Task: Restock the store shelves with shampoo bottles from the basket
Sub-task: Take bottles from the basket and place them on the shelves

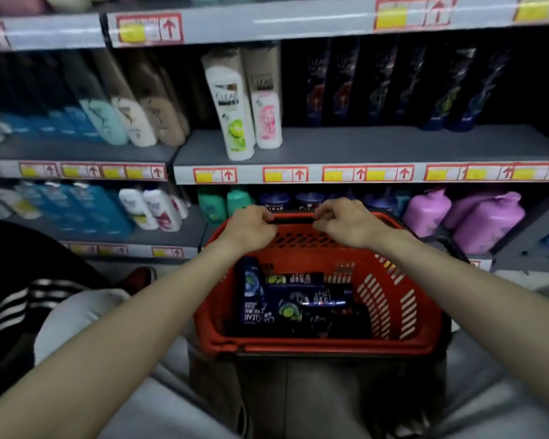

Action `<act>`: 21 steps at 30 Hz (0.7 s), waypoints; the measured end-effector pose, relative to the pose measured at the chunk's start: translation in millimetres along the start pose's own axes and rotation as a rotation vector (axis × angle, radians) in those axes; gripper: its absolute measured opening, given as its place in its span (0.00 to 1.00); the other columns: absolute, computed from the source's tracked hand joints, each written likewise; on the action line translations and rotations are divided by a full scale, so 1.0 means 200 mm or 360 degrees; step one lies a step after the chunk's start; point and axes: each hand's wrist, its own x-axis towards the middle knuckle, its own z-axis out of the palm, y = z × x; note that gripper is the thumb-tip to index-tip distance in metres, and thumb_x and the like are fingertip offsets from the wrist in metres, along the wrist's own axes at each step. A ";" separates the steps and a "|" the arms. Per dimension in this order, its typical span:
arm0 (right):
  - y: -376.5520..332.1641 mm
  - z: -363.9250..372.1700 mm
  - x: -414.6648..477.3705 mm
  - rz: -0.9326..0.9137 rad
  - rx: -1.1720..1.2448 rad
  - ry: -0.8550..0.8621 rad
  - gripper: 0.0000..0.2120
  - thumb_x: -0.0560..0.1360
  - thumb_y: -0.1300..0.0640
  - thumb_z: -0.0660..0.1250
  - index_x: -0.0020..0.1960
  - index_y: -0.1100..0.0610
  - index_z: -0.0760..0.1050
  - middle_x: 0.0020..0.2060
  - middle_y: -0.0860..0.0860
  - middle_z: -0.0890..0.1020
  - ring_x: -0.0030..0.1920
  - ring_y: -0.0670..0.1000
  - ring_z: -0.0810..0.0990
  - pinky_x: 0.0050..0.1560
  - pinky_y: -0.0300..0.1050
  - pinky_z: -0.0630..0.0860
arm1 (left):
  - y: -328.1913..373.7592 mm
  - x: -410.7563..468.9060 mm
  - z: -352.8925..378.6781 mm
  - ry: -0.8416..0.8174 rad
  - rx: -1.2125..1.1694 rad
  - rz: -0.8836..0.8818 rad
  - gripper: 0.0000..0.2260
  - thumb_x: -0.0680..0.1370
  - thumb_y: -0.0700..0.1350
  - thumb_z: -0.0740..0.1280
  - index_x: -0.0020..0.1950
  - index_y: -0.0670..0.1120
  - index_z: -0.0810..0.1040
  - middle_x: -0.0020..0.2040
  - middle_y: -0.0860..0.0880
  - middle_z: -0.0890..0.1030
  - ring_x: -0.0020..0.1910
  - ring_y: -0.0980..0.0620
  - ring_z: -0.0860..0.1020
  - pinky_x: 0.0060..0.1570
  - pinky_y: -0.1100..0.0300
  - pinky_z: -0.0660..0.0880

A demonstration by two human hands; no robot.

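A red plastic basket [390, 299] sits on the floor in front of me, below the shelves. Several dark blue shampoo bottles [251, 296] lie inside it. A black handle [293, 220] runs along the basket's far rim. My left hand [251, 228] and my right hand [346, 223] both curl over that handle, side by side. The middle shelf [362, 144] holds two white shampoo bottles [232, 106] at its left and a row of dark bottles [393, 83] at the back right.
Teal, beige and blue bottles [108, 118] fill the left bay. Purple bottles [482, 217] and dark caps stand on the low shelf behind the basket. A person's leg in striped dark trousers [10, 305] is at the left. My knees are under the basket.
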 end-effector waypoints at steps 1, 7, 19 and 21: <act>0.00 0.04 0.00 0.0005 -0.0030 -0.0056 0.08 0.76 0.52 0.71 0.54 0.51 0.84 0.49 0.53 0.87 0.54 0.53 0.83 0.58 0.45 0.78 | -0.05 0.01 0.03 -0.0017 0.0077 0.0000 0.10 0.77 0.45 0.69 0.56 0.50 0.84 0.54 0.45 0.86 0.56 0.44 0.82 0.56 0.59 0.76; 0.20 0.40 0.00 0.0129 -0.0229 -0.0569 0.10 0.79 0.53 0.68 0.59 0.51 0.81 0.54 0.51 0.84 0.55 0.52 0.82 0.56 0.42 0.75 | -0.41 0.05 0.18 -0.0512 0.0490 -0.0072 0.25 0.78 0.36 0.66 0.75 0.48 0.73 0.71 0.40 0.75 0.70 0.41 0.74 0.71 0.52 0.71; 0.29 0.99 0.00 0.0484 0.0090 -0.1312 0.20 0.80 0.50 0.68 0.69 0.56 0.74 0.63 0.52 0.79 0.62 0.55 0.78 0.57 0.46 0.77 | -0.55 0.13 0.45 -0.1261 0.1788 0.0590 0.44 0.75 0.31 0.70 0.83 0.58 0.55 0.85 0.51 0.46 0.83 0.48 0.38 0.79 0.35 0.42; 0.31 1.04 -0.02 0.0505 0.0235 -0.1326 0.23 0.81 0.49 0.66 0.73 0.57 0.73 0.69 0.55 0.77 0.69 0.57 0.75 0.71 0.51 0.72 | -0.55 0.14 0.44 -0.1126 0.1797 0.0693 0.39 0.77 0.34 0.70 0.82 0.59 0.59 0.84 0.51 0.53 0.84 0.49 0.45 0.78 0.36 0.45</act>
